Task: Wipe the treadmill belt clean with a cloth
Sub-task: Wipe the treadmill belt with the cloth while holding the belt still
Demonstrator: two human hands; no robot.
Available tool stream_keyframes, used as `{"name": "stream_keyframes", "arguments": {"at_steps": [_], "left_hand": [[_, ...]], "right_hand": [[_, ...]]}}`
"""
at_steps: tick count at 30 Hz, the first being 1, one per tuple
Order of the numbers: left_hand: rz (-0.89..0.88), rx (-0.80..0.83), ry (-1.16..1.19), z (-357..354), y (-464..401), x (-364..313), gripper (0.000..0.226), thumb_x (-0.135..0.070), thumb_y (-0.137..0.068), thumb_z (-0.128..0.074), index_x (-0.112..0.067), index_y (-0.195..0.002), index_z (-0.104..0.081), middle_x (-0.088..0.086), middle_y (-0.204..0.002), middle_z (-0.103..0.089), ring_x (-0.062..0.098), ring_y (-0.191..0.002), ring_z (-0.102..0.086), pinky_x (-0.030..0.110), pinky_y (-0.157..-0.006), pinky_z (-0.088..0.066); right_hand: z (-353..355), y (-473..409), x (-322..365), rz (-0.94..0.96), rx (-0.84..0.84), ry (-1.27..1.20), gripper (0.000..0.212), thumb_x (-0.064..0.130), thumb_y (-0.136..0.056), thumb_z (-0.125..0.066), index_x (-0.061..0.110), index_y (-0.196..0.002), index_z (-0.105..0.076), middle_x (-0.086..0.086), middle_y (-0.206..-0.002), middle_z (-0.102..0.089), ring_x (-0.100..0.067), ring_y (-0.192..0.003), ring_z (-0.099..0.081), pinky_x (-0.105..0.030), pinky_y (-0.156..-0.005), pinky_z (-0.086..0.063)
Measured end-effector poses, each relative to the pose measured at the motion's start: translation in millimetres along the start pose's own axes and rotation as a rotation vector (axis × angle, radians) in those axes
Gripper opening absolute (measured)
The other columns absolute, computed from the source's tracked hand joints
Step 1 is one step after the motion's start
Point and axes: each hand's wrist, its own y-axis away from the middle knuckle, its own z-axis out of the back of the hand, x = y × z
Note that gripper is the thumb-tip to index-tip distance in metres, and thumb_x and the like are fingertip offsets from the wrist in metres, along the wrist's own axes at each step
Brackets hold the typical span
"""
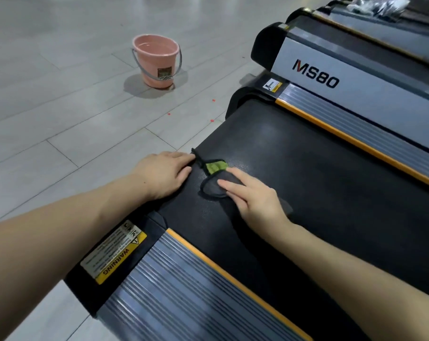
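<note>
The black treadmill belt (306,168) runs from the middle of the view to the lower right. A dark grey cloth (212,187) with a green patch lies flat on the belt near its rear edge. My right hand (254,195) rests palm down on the cloth, fingers spread and pressing it against the belt. My left hand (165,172) lies flat at the belt's rear edge, fingertips touching a dark strip of the cloth that reaches the edge. Part of the cloth is hidden under my right hand.
A pink bucket (156,60) holding water stands on the grey tiled floor behind the treadmill. Grey ribbed side rails (184,286) with orange trim flank the belt. A second treadmill marked MS80 (331,77) stands close on the right. Small red specks dot the floor.
</note>
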Motion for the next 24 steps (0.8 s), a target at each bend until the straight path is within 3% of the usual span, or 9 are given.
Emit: {"name": "stream_keyframes", "arguments": {"at_steps": [4, 8, 10, 13, 16, 19, 22, 24], "left_hand": [[0.004, 0.007, -0.044, 2, 8, 0, 0.053, -0.048, -0.106, -0.024, -0.036, -0.157, -0.029, -0.010, -0.158, -0.042, 0.022, -0.141, -0.043, 0.040, -0.105, -0.043], [-0.024, -0.009, -0.070, 2, 8, -10, 0.055, -0.048, -0.105, -0.026, -0.032, -0.157, -0.030, -0.008, -0.162, -0.035, 0.021, -0.146, -0.036, 0.040, -0.113, -0.038], [-0.040, -0.011, -0.057, -1, 8, -14, 0.065, -0.057, -0.099, -0.019, -0.029, -0.157, -0.033, -0.004, -0.164, -0.033, 0.022, -0.148, -0.033, 0.043, -0.116, -0.034], [-0.077, -0.020, -0.063, -4, 9, -21, 0.080, -0.067, -0.090, -0.011, -0.028, -0.155, -0.037, -0.001, -0.163, -0.033, 0.024, -0.148, -0.035, 0.045, -0.116, -0.035], [-0.058, -0.056, -0.059, -5, 6, -25, 0.076, -0.069, -0.091, -0.021, -0.027, -0.150, -0.043, 0.000, -0.157, -0.041, 0.027, -0.139, -0.046, 0.046, -0.107, -0.045], [-0.043, -0.067, -0.089, -6, 7, -29, 0.068, -0.066, -0.095, -0.027, -0.028, -0.149, -0.042, -0.002, -0.155, -0.043, 0.026, -0.135, -0.048, 0.045, -0.105, -0.045], [-0.025, -0.042, -0.124, -5, 8, -32, 0.071, -0.065, -0.095, -0.023, -0.026, -0.151, -0.041, 0.001, -0.157, -0.041, 0.028, -0.135, -0.049, 0.046, -0.107, -0.043], [-0.035, -0.034, -0.132, -4, 7, -33, 0.075, -0.066, -0.093, -0.020, -0.024, -0.151, -0.042, 0.004, -0.156, -0.043, 0.030, -0.133, -0.051, 0.046, -0.106, -0.043]], "right_hand": [[17, -24, -43, 0.095, 0.049, 0.122, 0.025, 0.027, -0.097, -0.058, 0.027, -0.117, -0.073, 0.004, -0.138, -0.059, -0.014, -0.120, -0.061, -0.020, -0.103, -0.043], [37, -60, -101, -0.337, -0.112, 0.241, 0.024, 0.020, -0.096, -0.060, 0.027, -0.115, -0.073, 0.003, -0.141, -0.057, -0.026, -0.120, -0.060, -0.030, -0.100, -0.044], [31, -50, -89, -0.367, -0.122, 0.247, 0.024, 0.021, -0.096, -0.060, 0.026, -0.114, -0.074, 0.004, -0.141, -0.057, -0.026, -0.118, -0.061, -0.027, -0.100, -0.043], [25, -2, -47, -0.229, -0.122, 0.152, 0.023, 0.021, -0.094, -0.064, 0.027, -0.113, -0.075, 0.004, -0.139, -0.059, -0.019, -0.116, -0.062, -0.017, -0.101, -0.039], [31, 42, -21, -0.007, -0.006, 0.009, 0.024, 0.026, -0.095, -0.061, 0.026, -0.115, -0.073, 0.003, -0.138, -0.060, -0.016, -0.120, -0.061, -0.024, -0.099, -0.048], [43, 28, -57, 0.093, 0.059, 0.117, 0.028, 0.032, -0.098, -0.054, 0.028, -0.119, -0.071, 0.004, -0.140, -0.058, -0.018, -0.122, -0.060, -0.033, -0.099, -0.051], [56, -9, -108, -0.260, -0.122, 0.227, 0.026, 0.023, -0.097, -0.057, 0.029, -0.118, -0.072, 0.003, -0.142, -0.056, -0.025, -0.123, -0.059, -0.039, -0.100, -0.049], [56, -15, -114, -0.437, -0.151, 0.235, 0.027, 0.019, -0.097, -0.058, 0.028, -0.119, -0.071, 0.003, -0.145, -0.053, -0.025, -0.127, -0.055, -0.037, -0.104, -0.045]]}}
